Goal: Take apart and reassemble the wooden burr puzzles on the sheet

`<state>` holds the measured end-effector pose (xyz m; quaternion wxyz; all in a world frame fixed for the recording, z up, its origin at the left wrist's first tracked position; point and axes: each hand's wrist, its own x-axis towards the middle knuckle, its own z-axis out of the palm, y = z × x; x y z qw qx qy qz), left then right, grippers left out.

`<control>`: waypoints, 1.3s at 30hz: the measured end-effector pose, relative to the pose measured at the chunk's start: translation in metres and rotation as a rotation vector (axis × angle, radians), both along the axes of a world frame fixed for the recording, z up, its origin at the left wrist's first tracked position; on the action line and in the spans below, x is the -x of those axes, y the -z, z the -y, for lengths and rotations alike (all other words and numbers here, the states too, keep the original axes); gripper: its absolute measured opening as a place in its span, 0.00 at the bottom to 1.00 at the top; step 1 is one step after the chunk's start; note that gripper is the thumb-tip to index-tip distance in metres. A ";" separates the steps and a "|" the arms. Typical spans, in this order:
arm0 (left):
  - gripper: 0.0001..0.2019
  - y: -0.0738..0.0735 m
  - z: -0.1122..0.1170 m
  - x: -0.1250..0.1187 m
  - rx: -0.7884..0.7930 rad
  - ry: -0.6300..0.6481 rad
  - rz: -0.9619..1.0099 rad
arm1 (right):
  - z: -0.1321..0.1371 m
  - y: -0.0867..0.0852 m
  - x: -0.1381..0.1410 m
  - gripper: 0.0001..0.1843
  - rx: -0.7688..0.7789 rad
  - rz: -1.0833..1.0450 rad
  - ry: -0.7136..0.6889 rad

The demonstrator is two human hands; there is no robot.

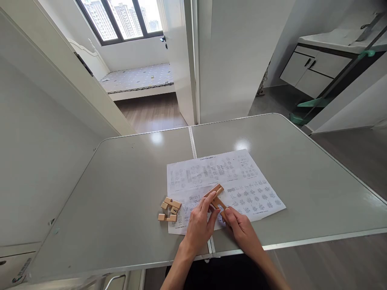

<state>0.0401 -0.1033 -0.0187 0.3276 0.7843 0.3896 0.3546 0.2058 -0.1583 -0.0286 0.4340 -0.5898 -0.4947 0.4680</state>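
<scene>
Right hand grips the near end of a notched wooden bar; the left hand holds a second bar across its far end, above a printed sheet. Loose wooden blocks lie by the sheet's left edge on the counter. Beyond, a bed stands below a window.

Hands grip wooden pieces, seemingly two, over a printed sheet.
</scene>
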 end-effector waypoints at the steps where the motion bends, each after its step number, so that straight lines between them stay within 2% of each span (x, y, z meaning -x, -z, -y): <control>1: 0.26 0.000 0.000 0.000 0.002 0.003 0.005 | 0.000 -0.001 0.000 0.29 0.003 -0.002 -0.004; 8: 0.24 0.000 0.000 0.002 0.079 0.017 0.041 | -0.001 -0.002 -0.002 0.29 0.010 0.012 -0.035; 13: 0.23 -0.005 0.001 0.002 0.136 0.044 0.074 | -0.001 -0.004 -0.004 0.30 0.002 0.012 -0.047; 19: 0.16 -0.008 0.002 0.001 0.148 0.000 0.090 | 0.000 0.000 -0.005 0.29 0.024 -0.015 -0.083; 24: 0.17 -0.005 0.000 0.001 0.115 0.012 0.130 | 0.002 0.003 -0.003 0.28 0.047 -0.047 -0.096; 31: 0.20 -0.002 0.002 0.000 0.077 0.031 0.077 | 0.001 0.000 -0.002 0.27 0.043 -0.050 -0.069; 39: 0.23 0.000 0.002 0.001 0.163 0.080 0.129 | 0.001 0.000 -0.004 0.27 0.019 -0.045 -0.077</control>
